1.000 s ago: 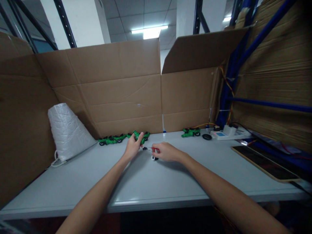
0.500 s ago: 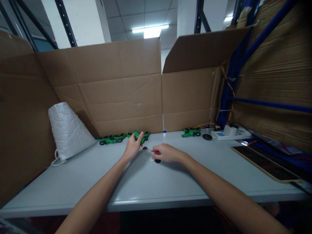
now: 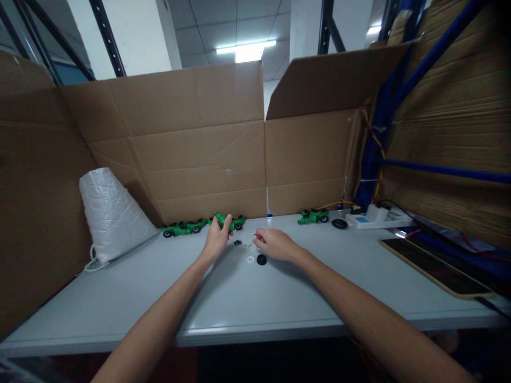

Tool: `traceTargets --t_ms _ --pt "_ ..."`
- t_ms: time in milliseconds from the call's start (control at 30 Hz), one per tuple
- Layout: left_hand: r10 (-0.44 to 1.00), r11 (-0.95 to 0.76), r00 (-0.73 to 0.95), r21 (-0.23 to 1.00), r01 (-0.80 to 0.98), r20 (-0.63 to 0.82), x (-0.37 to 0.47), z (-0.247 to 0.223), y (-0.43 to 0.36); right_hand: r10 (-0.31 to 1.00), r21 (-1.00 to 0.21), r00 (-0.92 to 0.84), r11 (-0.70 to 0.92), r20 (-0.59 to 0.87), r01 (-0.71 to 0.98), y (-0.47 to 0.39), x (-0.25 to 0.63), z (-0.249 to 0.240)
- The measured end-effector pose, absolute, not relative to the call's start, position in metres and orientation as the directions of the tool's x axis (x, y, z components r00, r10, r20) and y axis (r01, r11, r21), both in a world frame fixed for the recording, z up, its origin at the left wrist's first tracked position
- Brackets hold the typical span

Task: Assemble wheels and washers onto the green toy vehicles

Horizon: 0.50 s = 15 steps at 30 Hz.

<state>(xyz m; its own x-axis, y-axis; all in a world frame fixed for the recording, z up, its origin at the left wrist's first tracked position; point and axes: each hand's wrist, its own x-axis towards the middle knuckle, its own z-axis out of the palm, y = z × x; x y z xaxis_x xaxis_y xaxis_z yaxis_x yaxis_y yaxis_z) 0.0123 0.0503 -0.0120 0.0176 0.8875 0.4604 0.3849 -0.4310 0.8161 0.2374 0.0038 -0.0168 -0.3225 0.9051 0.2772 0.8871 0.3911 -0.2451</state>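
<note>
My left hand (image 3: 216,239), closed, grips a green toy car body (image 3: 221,218) over the back of the table. In my closed right hand (image 3: 280,244) is a small red-handled screwdriver (image 3: 259,237), its thin tip pointing left toward the car body but apart from it. Between the hands a small black part (image 3: 237,242) lies on the tabletop, with tiny bits too small to name close by. Just below my right hand are a white ring (image 3: 250,259) and a round black wheel-like piece (image 3: 261,259).
Green toy cars (image 3: 181,229) line the back edge at left, and another green car (image 3: 313,216) stands at back right near a black ring (image 3: 339,224). Beyond are a power strip (image 3: 379,219) and a tablet-like device (image 3: 435,268). A silvery bag (image 3: 114,215) leans by the cardboard wall (image 3: 191,143).
My right hand has moved slightly up and right with the screwdriver, uncovering the white ring and black round piece. My left hand has shifted a little left with the car body.
</note>
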Motion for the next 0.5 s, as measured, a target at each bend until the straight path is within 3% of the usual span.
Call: traceTargets --t_ms 200,367,500 --pt "0.886 -0.444 0.037 0.826 0.347 0.461 0.012 -0.017 0.056 0.916 -0.264 -0.164 0.271 0.365 0.926 0.015 0.244 -0.018" --pt "0.873 -0.486 0.148 0.805 0.340 0.464 0.012 -0.017 0.054 0.964 -0.236 -0.081 0.142 0.252 0.961 0.016 0.248 -0.024" --pt "0.884 -0.459 0.131 0.779 0.428 0.449 0.010 -0.016 0.055 0.976 -0.197 -0.078 0.119 0.202 0.973 0.014 0.248 -0.027"
